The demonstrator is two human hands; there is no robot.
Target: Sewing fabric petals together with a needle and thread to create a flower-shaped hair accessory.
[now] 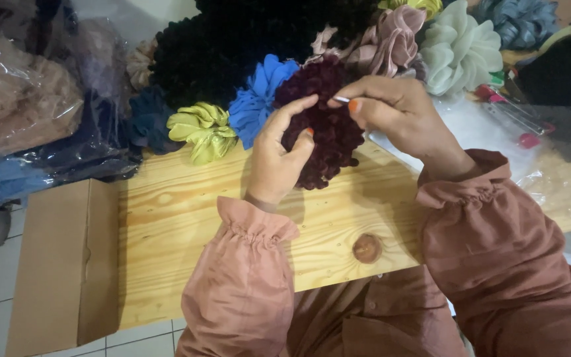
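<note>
My left hand grips a dark maroon ruffled scrunchie from its left side, thumb and fingers curled into the fabric. My right hand comes in from the right and pinches a thin light needle-like object against the scrunchie's top. Both hands hover just above the far part of a pale wooden table. Both of my sleeves are rust-pink with gathered cuffs.
Behind the hands lie several scrunchies: blue, yellow-green, black, dusty pink, mint. Plastic bags of fabric pile at the left. A cardboard box stands at the table's left. Clear plastic wrapping covers the right.
</note>
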